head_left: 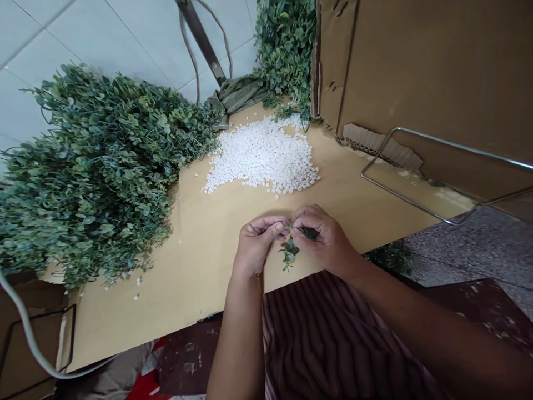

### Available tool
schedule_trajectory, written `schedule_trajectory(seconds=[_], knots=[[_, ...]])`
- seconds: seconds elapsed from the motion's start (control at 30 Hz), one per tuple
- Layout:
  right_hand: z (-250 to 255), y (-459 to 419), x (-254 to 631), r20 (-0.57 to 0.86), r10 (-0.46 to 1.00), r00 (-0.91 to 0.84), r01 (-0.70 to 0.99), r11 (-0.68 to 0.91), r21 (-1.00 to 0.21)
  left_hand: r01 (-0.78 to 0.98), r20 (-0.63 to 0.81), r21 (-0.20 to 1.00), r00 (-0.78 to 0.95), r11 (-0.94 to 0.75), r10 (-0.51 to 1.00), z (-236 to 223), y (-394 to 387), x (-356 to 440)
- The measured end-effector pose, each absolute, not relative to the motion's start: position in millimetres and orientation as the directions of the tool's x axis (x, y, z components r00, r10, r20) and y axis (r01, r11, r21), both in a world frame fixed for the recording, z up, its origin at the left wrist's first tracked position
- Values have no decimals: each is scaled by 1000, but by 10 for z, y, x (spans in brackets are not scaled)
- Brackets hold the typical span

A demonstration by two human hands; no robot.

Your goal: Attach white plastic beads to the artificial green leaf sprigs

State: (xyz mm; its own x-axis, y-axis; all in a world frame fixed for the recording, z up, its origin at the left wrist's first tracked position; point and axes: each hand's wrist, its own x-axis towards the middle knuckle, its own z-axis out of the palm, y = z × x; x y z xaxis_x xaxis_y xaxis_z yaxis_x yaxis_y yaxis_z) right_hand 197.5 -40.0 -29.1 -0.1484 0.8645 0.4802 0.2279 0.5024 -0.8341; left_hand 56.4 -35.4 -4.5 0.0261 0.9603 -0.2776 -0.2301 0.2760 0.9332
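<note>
Close to the table's near edge, my left hand point(260, 241) and my right hand point(320, 233) meet with their fingertips together. Both pinch a small sprig of artificial green leaves point(289, 253), which hangs down between them. Its upper part is partly hidden by my fingers, and more dark leaves show under my right hand. Whether a small white piece is also between the fingertips, I cannot tell. Just beyond my hands lies a spread heap of small white plastic pieces point(266, 155).
A big pile of artificial green sprigs point(112, 161) covers the left of the tan tabletop point(208, 244). More greenery point(285, 50) stands at the back beside a large cardboard box point(425, 72). A bent metal wire frame point(416, 208) juts out at the right. A pale cable point(25, 322) curves at lower left.
</note>
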Motion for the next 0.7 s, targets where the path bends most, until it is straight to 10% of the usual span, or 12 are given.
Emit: schedule_trajectory(seconds=[0.7], knots=[[-269, -393, 1988, 446, 877, -177, 185, 475, -861, -219, -263, 938, 58, 269, 963, -64, -349, 529]])
